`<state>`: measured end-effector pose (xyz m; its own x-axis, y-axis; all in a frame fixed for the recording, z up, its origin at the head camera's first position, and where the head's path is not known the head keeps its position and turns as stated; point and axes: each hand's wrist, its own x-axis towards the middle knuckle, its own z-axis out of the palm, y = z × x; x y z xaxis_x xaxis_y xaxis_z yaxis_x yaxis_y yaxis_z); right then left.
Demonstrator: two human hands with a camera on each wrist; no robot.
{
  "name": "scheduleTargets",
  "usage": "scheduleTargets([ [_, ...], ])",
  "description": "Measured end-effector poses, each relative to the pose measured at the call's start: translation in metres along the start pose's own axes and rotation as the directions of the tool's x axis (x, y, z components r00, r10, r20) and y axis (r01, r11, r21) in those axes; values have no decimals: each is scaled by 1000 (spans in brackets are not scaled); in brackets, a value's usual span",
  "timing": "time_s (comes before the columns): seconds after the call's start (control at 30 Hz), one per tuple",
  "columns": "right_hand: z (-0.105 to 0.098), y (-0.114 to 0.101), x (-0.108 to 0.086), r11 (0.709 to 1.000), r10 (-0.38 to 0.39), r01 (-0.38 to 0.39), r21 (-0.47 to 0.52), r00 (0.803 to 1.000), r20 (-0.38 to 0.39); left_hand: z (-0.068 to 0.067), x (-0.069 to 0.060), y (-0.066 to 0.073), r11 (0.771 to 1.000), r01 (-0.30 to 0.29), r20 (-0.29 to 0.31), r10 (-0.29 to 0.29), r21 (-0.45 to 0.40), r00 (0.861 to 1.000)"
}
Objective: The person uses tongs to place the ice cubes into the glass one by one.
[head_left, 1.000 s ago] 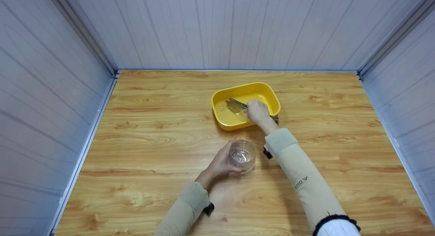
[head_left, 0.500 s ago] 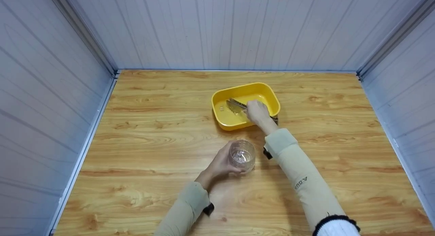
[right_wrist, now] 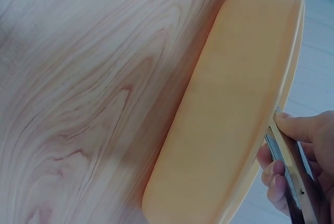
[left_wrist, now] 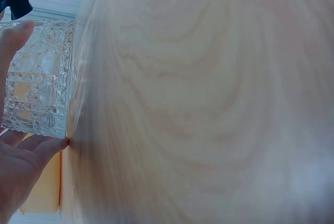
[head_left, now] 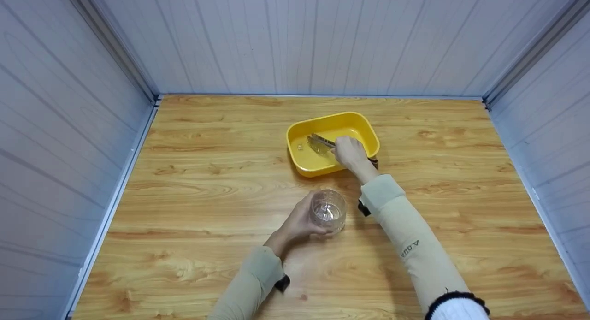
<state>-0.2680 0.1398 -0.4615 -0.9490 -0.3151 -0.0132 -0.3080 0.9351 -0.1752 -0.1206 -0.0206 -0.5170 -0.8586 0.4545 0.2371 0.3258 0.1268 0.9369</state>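
Note:
In the head view my left hand (head_left: pixel 298 222) grips a clear drinking glass (head_left: pixel 329 216) that stands upright on the table. The left wrist view shows the faceted wall of the glass (left_wrist: pixel 39 78) between thumb and fingers. Something clear and shiny lies at its bottom, too unclear to name. Metal tongs (head_left: pixel 324 142) are in my right hand (head_left: pixel 350 152), their tips down inside a yellow basin (head_left: pixel 318 168). Whether the tips hold anything cannot be made out. Left of them, a small clear cube (head_left: pixel 300 147) lies on the basin floor. Thumb and curled fingers hold the tongs (right_wrist: pixel 295 174) in the right wrist view.
A wood-grain table (head_left: pixel 207 181) lies under everything. Pale panel walls (head_left: pixel 295 43) enclose it at the back and on both sides. The basin's raised wall (right_wrist: pixel 209 119) stands between the table and my right hand.

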Motion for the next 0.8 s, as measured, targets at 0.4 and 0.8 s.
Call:
scheduleTargets([
  [0.4,-7,1,-3,1000,-7,8,27,1000,-21,0,-1,-1,1000,29,-3,-29,-11,1000],
  [0.8,-14,6,-13,991,-29,33,129,999,-38,2,1,-19,998,48,-5,-48,32,999],
])
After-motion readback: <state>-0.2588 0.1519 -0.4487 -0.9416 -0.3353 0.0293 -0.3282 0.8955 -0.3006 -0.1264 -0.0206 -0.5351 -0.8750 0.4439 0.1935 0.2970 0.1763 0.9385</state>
